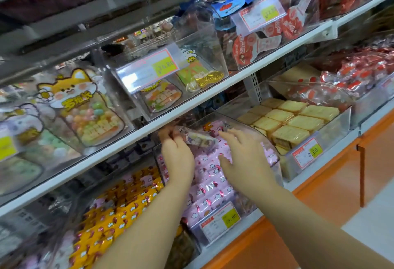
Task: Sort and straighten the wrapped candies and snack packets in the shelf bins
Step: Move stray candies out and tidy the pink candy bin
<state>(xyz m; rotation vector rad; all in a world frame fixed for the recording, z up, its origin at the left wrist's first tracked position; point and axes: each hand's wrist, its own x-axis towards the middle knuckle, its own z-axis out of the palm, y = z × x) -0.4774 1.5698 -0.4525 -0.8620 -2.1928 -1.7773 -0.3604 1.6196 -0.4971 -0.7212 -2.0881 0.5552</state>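
One clear-wrapped snack packet (199, 138) is pinched by the left hand (178, 157); the right hand (245, 157) is spread over pink wrapped candies (211, 185).

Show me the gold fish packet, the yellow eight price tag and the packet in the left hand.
gold fish packet (210, 79): head view, foil body.
price tag (312, 152): head view, yellow patch.
held packet (198, 137): head view, wrapper middle.

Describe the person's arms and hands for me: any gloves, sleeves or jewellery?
The left hand and right hand are bare: no gloves, and no rings that I can see. The left forearm and right forearm are uncovered up to the picture's edge, with no sleeve, watch or bracelet in view.
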